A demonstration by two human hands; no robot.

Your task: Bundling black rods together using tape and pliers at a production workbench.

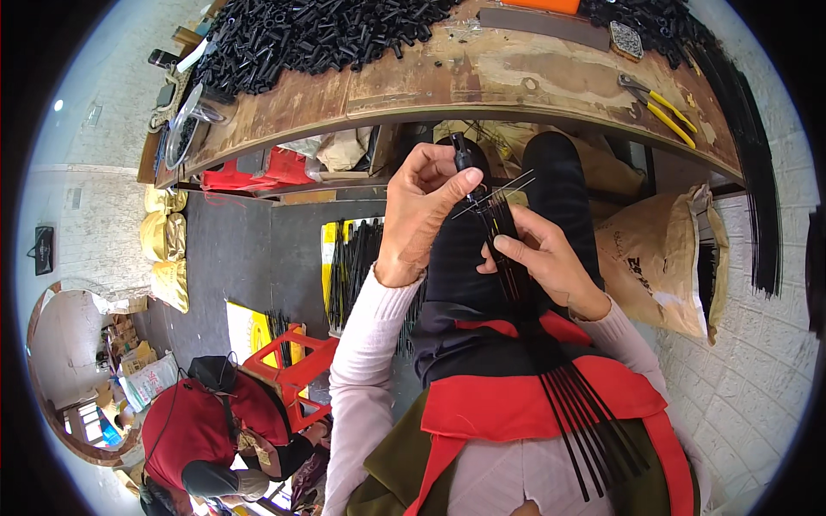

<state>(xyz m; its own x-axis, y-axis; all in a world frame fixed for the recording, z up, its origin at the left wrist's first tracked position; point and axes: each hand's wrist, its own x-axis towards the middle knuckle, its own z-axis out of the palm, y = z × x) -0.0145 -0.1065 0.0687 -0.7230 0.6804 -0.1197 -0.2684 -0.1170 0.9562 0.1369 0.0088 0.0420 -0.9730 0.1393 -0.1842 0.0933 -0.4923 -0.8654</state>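
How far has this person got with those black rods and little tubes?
Done: hard to tell; no finished pile is clearly visible. In hand: the left hand pinches a small black tube while the right hand holds a bundle of thin black rods lying across the lap. Left: a large heap of black tubes on the wooden bench.

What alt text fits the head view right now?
Seated at a wooden bench, a person's left hand pinches a small black tube while the right hand holds a bundle of thin black rods over the lap. Black tubes are piled on the bench.
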